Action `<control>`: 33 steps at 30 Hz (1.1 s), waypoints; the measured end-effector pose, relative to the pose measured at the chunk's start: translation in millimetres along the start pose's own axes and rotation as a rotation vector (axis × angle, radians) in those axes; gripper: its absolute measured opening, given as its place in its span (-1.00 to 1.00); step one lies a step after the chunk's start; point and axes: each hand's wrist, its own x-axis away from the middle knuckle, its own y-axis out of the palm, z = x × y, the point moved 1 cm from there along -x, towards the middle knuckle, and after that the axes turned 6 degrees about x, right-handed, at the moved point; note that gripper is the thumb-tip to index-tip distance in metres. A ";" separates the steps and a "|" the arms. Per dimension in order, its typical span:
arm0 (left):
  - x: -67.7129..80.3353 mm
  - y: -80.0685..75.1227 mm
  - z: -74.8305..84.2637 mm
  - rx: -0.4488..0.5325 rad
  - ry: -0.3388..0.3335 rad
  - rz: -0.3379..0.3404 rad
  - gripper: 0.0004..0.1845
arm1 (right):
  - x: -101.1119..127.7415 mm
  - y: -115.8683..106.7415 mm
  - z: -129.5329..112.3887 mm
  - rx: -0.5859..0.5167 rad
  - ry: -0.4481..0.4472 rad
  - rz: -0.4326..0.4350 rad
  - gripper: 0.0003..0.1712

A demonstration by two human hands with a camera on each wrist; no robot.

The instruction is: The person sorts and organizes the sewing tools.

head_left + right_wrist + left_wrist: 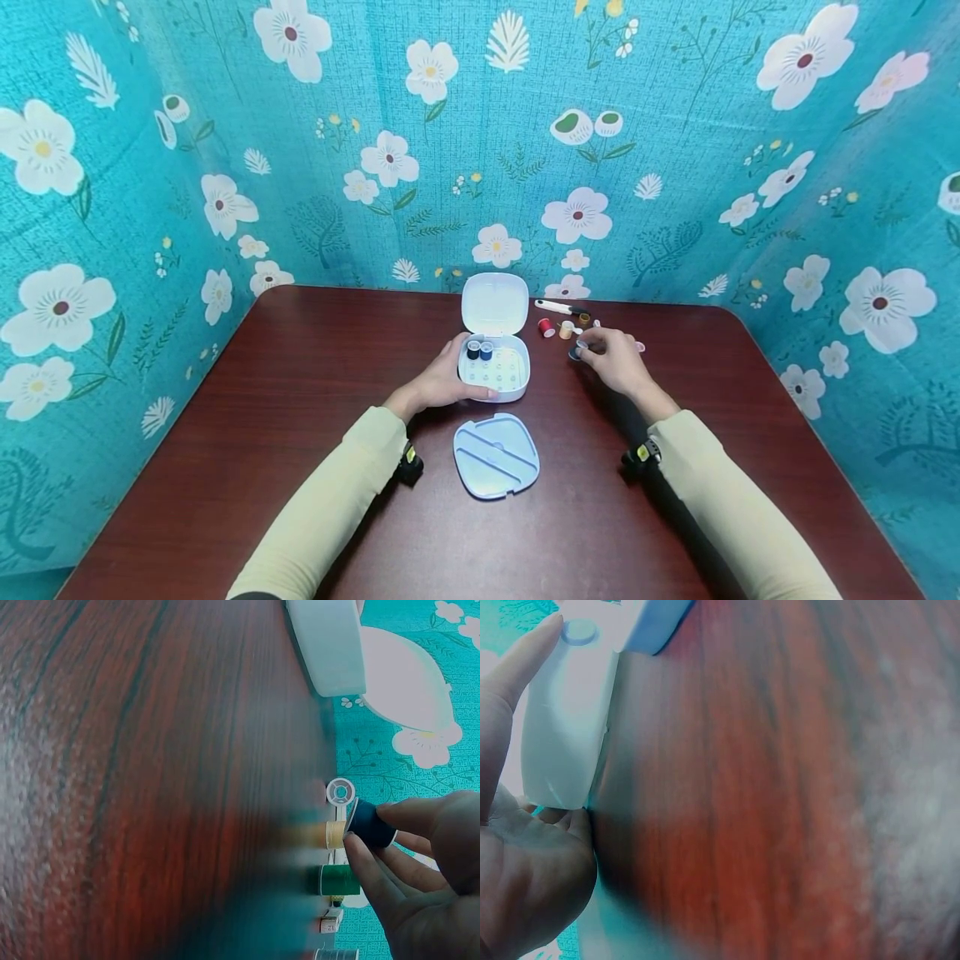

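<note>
My right hand (618,358) pinches a dark blue thread spool (370,825) between thumb and fingers, right of the box. With the left hand (438,379) I grip a white sewing box (487,382) at its left side, the thumb lying along the front wall near the round button (579,631). The box's lid (495,304) stands raised at the back. Inside, a black spool (473,350) and a blue spool (486,351) stand side by side in the back left corner, among rows of short pegs.
Right of the box lie a red spool (546,327), a tan spool (566,331), and a white-and-black handled tool (561,307). A green spool (341,880) and a grey spool (336,954) show beyond the right hand. A light blue tray (495,477) lies in front of the box.
</note>
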 end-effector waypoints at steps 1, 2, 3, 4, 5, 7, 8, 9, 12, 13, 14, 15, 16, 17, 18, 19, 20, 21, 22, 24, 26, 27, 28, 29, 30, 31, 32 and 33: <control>-0.2 -0.2 -0.1 0.000 0.003 0.000 0.23 | 0.1 0.2 -0.5 -0.001 -0.008 -0.001 -0.73; -0.5 -0.2 -0.5 -0.002 0.001 -0.001 0.23 | 0.3 0.4 -0.9 -0.002 -0.015 -0.002 -0.73; -0.6 -0.3 -0.6 -0.004 0.000 -0.001 0.23 | 0.3 0.6 -1.2 0.000 -0.024 -0.004 -0.73; -0.8 -0.4 -0.5 -0.004 0.002 -0.001 0.23 | 0.4 0.4 -1.9 0.002 -0.031 -0.006 -0.73; -1.0 -0.5 -0.6 -0.006 -0.001 -0.002 0.23 | 0.5 0.4 -2.9 0.000 -0.035 -0.007 -0.72; -1.2 -0.8 -0.4 -0.009 -0.001 -0.002 0.24 | 0.7 0.3 -4.8 0.002 -0.035 -0.004 -0.72; -1.1 -0.8 -0.2 -0.007 -0.003 -0.001 0.24 | 0.7 0.3 -5.4 0.003 -0.036 -0.002 -0.71; -1.0 -0.9 0.1 -0.007 -0.004 -0.002 0.24 | 0.8 0.5 -6.2 0.004 -0.037 0.001 -0.71; -0.6 -0.7 0.3 -0.008 -0.007 -0.003 0.24 | 1.1 1.0 -7.8 0.002 -0.040 0.015 -0.72; -0.5 -0.6 0.2 -0.009 -0.009 -0.004 0.24 | 1.1 1.2 -8.2 0.003 -0.045 0.019 -0.72; -0.5 -0.4 -0.3 -0.009 -0.011 -0.004 0.24 | 1.1 1.5 -8.5 0.003 -0.049 0.022 -0.72; -0.6 -0.3 -0.6 -0.010 -0.013 -0.004 0.24 | 1.2 1.6 -8.9 0.003 -0.053 0.026 -0.71; -0.6 -0.2 -0.7 -0.010 -0.013 -0.005 0.24 | 1.1 1.9 -9.2 0.003 -0.056 0.030 -0.71; -0.6 -0.1 -1.0 -0.010 -0.013 -0.003 0.24 | 1.1 2.1 -9.6 0.003 -0.062 0.034 -0.71; -0.8 -0.2 -0.9 -0.011 -0.012 -0.003 0.24 | 1.0 2.4 -10.0 0.003 -0.067 0.037 -0.70; -0.8 -0.1 -1.3 -0.011 -0.014 -0.004 0.24 | 1.0 2.9 -10.2 0.003 -0.070 0.036 -0.70; -0.7 0.0 -1.5 -0.010 -0.013 -0.005 0.24 | 0.9 3.4 -10.4 0.002 -0.073 0.035 -0.69; -0.7 0.1 -1.4 -0.010 -0.013 -0.007 0.25 | 0.7 3.8 -10.7 -0.001 -0.073 0.033 -0.69; -0.6 0.1 -1.4 -0.011 -0.012 -0.009 0.25 | 0.6 4.1 -10.8 -0.004 -0.076 0.030 -0.69; -0.7 0.0 -1.1 -0.012 -0.007 -0.010 0.25 | 0.1 4.6 -11.5 -0.012 -0.075 0.026 -0.68; -0.7 -0.2 -0.9 -0.010 0.002 -0.008 0.26 | -0.1 4.3 -13.0 -0.021 -0.077 0.021 -0.67; -0.7 -0.3 -0.8 -0.012 0.004 -0.007 0.26 | -0.2 4.1 -13.8 -0.026 -0.076 0.020 -0.66; -0.7 -0.4 -0.7 -0.012 0.007 -0.006 0.26 | -0.2 3.9 -14.9 -0.030 -0.077 0.020 -0.66; -0.7 -0.5 -0.7 -0.013 0.007 -0.006 0.26 | -0.1 3.9 -16.2 -0.036 -0.075 0.020 -0.67; -0.7 -0.5 -0.8 -0.013 0.009 -0.007 0.27 | 0.1 3.8 -17.4 -0.040 -0.076 0.018 -0.67; -0.8 -0.5 -1.0 -0.013 0.011 -0.007 0.27 | 0.2 3.8 -18.5 -0.045 -0.078 0.016 -0.68; -0.8 -0.5 -1.1 -0.015 0.007 -0.008 0.27 | 0.3 4.0 -19.4 -0.047 -0.079 0.016 -0.69; -0.9 -0.5 -1.3 -0.016 0.004 -0.009 0.26 | 0.0 4.5 -19.9 -0.048 -0.084 0.018 -0.69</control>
